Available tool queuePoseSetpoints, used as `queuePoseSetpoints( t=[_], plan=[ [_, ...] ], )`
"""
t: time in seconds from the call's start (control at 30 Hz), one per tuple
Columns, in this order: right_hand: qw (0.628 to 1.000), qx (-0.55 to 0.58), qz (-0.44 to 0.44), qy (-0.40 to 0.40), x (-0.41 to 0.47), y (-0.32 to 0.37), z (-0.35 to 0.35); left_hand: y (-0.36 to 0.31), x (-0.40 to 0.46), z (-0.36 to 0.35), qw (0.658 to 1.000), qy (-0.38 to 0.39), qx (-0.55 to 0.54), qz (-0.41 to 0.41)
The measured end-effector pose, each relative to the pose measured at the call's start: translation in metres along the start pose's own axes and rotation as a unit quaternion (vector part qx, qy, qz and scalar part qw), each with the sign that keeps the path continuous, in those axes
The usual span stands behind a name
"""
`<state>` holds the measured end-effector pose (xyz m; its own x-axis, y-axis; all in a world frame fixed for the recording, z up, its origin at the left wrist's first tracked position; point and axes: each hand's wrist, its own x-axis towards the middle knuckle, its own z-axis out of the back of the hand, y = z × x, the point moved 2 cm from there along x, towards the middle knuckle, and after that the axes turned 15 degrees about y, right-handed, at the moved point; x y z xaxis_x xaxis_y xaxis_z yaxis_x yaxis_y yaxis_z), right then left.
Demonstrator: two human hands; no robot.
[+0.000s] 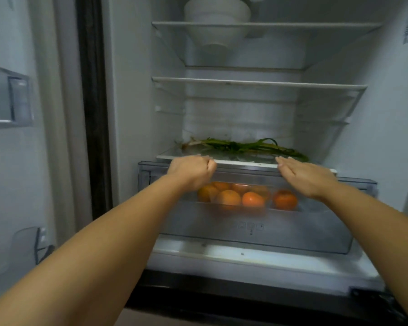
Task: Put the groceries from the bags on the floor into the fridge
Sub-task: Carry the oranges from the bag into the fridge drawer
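The fridge stands open in front of me. My left hand [190,171] rests with curled fingers on the front edge of the lowest glass shelf [245,163]. My right hand [304,176] lies flat, fingers together, on the same edge further right. Neither hand holds a grocery. Green leafy stalks [243,147] lie across that shelf. Below it, a clear crisper drawer [257,229] is pulled partly out, with several oranges [252,198] inside. No bags are in view.
Two glass shelves [257,83] sit above, the middle one bare. Stacked white bowls [216,20] stand on the top shelf at the left. The open door with its bins [10,100] is at my left. A dark lower compartment edge [245,295] runs below.
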<state>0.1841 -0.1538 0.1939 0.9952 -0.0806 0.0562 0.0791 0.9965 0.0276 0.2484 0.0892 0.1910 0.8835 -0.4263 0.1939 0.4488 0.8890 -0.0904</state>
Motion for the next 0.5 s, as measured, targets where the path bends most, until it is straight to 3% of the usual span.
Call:
queuePoseSetpoints(
  t=[0.27, 0.5],
  plan=[
    [0.999, -0.025, 0.013, 0.036, 0.058, -0.010, -0.009, 0.013, 0.056, -0.015, 0.999, 0.049, -0.005, 0.009],
    [0.999, -0.020, 0.024, 0.005, 0.093, -0.019, -0.018, 0.024, 0.094, -0.033, 1.000, -0.015, 0.015, -0.002]
  ],
)
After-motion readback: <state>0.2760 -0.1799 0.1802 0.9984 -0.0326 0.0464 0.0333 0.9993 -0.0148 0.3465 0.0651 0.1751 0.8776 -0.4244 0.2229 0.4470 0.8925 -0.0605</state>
